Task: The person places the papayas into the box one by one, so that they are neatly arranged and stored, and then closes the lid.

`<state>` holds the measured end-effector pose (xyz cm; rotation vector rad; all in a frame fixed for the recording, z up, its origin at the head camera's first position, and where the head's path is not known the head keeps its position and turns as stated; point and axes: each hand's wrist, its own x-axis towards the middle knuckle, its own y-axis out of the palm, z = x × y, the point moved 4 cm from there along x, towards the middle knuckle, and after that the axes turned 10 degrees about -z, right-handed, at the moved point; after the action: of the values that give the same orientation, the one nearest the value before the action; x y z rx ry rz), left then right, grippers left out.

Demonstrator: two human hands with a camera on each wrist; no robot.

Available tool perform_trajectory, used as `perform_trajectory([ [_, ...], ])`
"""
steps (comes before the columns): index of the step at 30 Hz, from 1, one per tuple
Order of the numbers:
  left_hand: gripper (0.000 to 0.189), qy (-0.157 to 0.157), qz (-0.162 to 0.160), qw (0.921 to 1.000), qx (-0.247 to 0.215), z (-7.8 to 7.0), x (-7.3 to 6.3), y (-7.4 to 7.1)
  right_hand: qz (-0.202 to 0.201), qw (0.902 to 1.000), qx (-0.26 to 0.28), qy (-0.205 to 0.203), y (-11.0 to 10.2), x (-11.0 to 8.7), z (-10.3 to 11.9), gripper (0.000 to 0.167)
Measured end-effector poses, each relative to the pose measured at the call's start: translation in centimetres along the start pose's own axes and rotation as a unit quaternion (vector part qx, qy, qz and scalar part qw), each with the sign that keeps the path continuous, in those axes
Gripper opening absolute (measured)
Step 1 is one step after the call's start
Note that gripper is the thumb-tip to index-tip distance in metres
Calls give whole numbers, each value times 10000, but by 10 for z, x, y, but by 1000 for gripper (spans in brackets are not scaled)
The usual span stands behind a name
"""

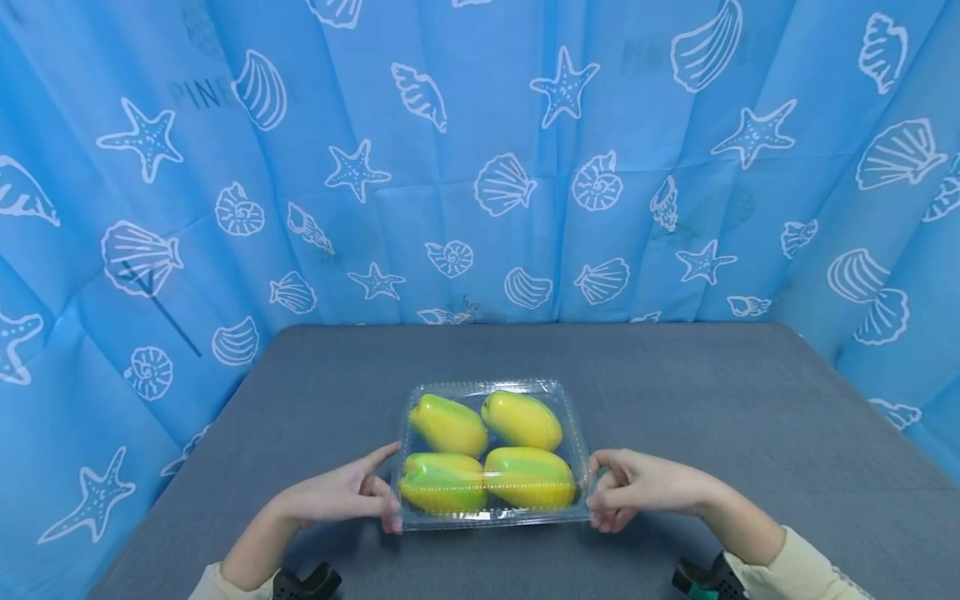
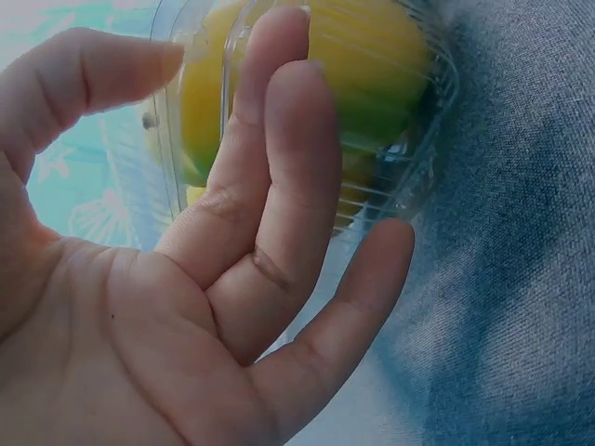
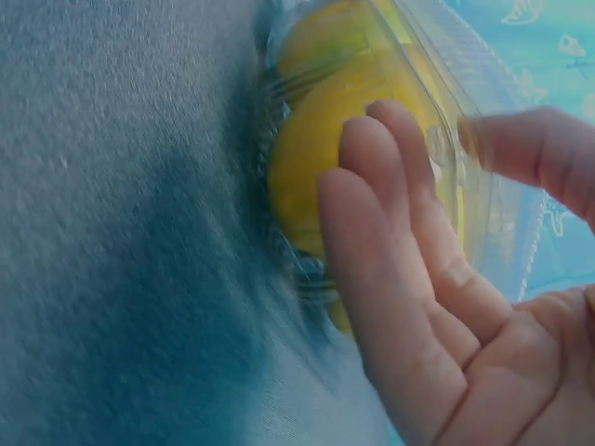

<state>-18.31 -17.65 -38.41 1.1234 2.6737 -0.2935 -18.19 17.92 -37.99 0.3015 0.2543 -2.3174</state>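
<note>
A clear plastic clamshell box lies near the front middle of the table, its lid over several yellow-green mangoes set in two rows. At the box's left side, my left hand pinches the rim between thumb and fingers. My right hand pinches the opposite side in the same way. The left wrist view has the thumb on the box's rim and the other fingers along its side wall. In the right wrist view, the thumb touches the flange, with fingers against the wall beside a mango.
A grey cloth-covered table extends behind and to both sides of the box. Beyond its back edge hangs a blue curtain with white shells and starfish. Black devices sit at both wrists.
</note>
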Motion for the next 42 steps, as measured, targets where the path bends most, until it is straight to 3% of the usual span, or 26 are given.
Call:
perform_trajectory([
  [8,90,-8,-179,9998,85,0,3,0,-30,9992,395,-14,1,5,-4,21],
  [17,90,-34,-151,9999,14,3,7,0,-2,9977,678,72,2,6,-4,26],
  [25,90,-73,-398,9988,272,3,8,-1,-277,9977,613,-6,1,6,-3,56],
  [30,91,-77,-493,9984,274,3,8,-1,-321,9977,599,-28,2,7,-3,64],
  [42,90,22,-597,9981,117,5,12,-2,-259,9978,602,126,-1,7,-4,47],
])
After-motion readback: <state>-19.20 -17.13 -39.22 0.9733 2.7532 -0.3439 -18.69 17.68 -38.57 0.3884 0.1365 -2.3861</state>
